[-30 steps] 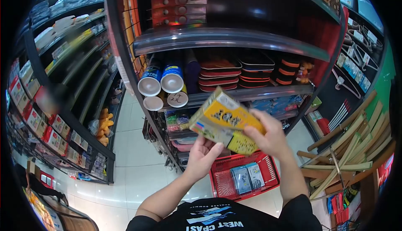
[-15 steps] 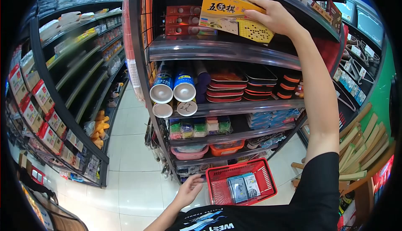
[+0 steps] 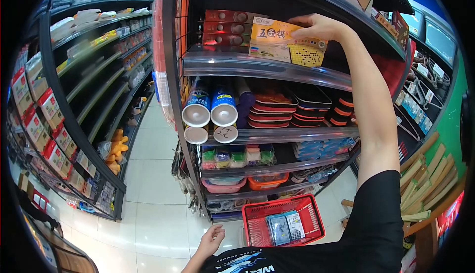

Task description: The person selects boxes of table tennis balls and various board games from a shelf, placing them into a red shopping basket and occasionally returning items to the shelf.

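Observation:
My right hand (image 3: 320, 28) reaches up to the upper shelf and grips a yellow-and-white gomoku box (image 3: 271, 41) by its top right part. The box stands upright behind the shelf's clear front strip, its front with a printed board picture facing me. Beside it on the left lies a stack of red boxes (image 3: 225, 28). My left hand (image 3: 211, 238) hangs low, its fingers loosely curled and holding nothing. Just right of that hand, a red shopping basket (image 3: 247, 218) rests on the floor with blue-and-white packages (image 3: 286, 227) in it.
Lower shelves hold blue cans (image 3: 223, 107), zipped pencil cases (image 3: 272, 107) and coloured packs (image 3: 237, 156). Another shelf row (image 3: 84, 99) stands across the tiled aisle (image 3: 156, 184) on the left. Bamboo-like slats (image 3: 430, 179) jut in from the right, below hanging goods.
My right hand has lowered the gomoku box, which tilted before and now stands level at the shelf front. My left hand has moved down and left, away from the basket, its fingers more curled.

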Demonstrator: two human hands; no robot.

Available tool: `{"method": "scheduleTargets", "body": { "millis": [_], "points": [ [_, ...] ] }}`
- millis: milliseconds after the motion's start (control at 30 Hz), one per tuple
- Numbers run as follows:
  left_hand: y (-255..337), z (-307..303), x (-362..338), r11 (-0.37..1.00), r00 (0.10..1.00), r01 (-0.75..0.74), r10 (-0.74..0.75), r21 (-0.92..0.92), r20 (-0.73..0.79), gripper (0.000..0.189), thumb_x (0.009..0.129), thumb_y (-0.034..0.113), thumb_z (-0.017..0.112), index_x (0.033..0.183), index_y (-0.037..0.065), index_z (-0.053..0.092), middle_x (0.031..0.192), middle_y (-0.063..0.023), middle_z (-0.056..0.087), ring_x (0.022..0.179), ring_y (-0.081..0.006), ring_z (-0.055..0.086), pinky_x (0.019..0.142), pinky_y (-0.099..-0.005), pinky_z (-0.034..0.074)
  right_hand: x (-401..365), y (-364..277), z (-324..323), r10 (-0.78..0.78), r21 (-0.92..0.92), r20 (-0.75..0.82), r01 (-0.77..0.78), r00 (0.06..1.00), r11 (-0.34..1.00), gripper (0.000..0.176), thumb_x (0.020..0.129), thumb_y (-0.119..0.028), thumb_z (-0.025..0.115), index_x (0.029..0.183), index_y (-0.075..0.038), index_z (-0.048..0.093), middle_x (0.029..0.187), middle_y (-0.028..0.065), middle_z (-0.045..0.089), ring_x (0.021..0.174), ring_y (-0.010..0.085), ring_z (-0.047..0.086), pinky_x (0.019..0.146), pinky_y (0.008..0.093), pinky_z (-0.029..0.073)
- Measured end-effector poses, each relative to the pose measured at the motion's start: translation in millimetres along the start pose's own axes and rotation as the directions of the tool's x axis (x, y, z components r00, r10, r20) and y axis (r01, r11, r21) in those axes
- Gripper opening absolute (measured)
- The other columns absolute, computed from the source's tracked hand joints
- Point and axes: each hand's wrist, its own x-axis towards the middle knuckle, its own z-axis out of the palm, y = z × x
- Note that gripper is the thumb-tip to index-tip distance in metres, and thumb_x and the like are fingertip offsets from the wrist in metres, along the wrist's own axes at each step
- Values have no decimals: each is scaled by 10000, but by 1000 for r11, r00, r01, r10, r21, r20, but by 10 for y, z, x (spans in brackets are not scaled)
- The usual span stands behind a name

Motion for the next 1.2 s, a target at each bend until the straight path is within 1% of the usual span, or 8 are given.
{"method": "scheduleTargets", "body": {
  "millis": [267,467,567,733,867,1067,1167,1200],
  "points": [
    [55,149,26,1000,1000,-6,6,20,0,410,921,186,619,1272,3,512,1065,-110,663,939,-161,626,842,-294,493,-96,-89,23,-15,76,-25,17,1000,997,723,738,-507,702,1346,-145,554,1290,163,591,1190,306,568,1062,453,388],
    [-21,171,-5,999,1000,23,-23,47,8,408,922,192,617,1269,5,514,1065,-111,663,949,-167,629,848,-299,494,-61,92,-45,52,59,42,-54,998,997,736,723,-497,701,1349,-140,550,1295,162,589,1198,287,563,1071,434,374],
    [-51,185,-20,998,1000,29,-29,54,2,401,923,193,616,1264,5,518,1056,-110,665,944,-169,631,849,-299,495,-59,134,-24,4,15,39,-5,999,1000,757,752,-516,697,1355,-87,537,1261,171,609,1162,269,578,1022,370,416],
    [-73,223,-28,998,999,32,-32,49,-3,395,923,192,615,1257,4,524,1041,-108,667,935,-170,635,847,-298,497,-85,10,124,-146,61,-113,153,983,986,769,761,-547,689,1342,-64,544,1249,177,613,1149,278,590,1018,353,430],
    [-106,245,-32,995,999,45,-44,89,-6,397,921,194,617,1258,7,526,1023,-99,666,916,-164,633,825,-295,502,-152,-111,140,-113,35,-105,117,988,992,778,741,-611,673,1331,-115,565,1298,173,584,1191,295,566,1020,406,437],
    [-186,272,-74,992,998,61,-60,114,-8,401,917,206,625,1255,12,534,1012,-91,665,891,-157,627,802,-292,505,-116,-41,225,-100,-10,-274,101,957,995,739,799,-621,631,1323,-103,571,1295,180,584,1190,326,566,986,424,463],
    [-189,296,-117,990,997,71,-69,122,-14,405,917,217,626,1255,13,535,1010,-91,666,885,-158,627,799,-294,506,-131,-16,281,-167,-31,-378,167,911,985,707,821,-622,600,1304,-106,586,1278,177,596,1172,324,577,981,423,467],
    [-181,304,-130,989,997,78,-76,129,-18,410,917,227,625,1256,13,535,1008,-93,668,881,-161,628,797,-298,507,-164,-22,297,-258,-110,-540,237,801,965,598,852,-540,606,1256,-100,615,1238,169,620,1141,313,597,961,403,481]
  ]
}}
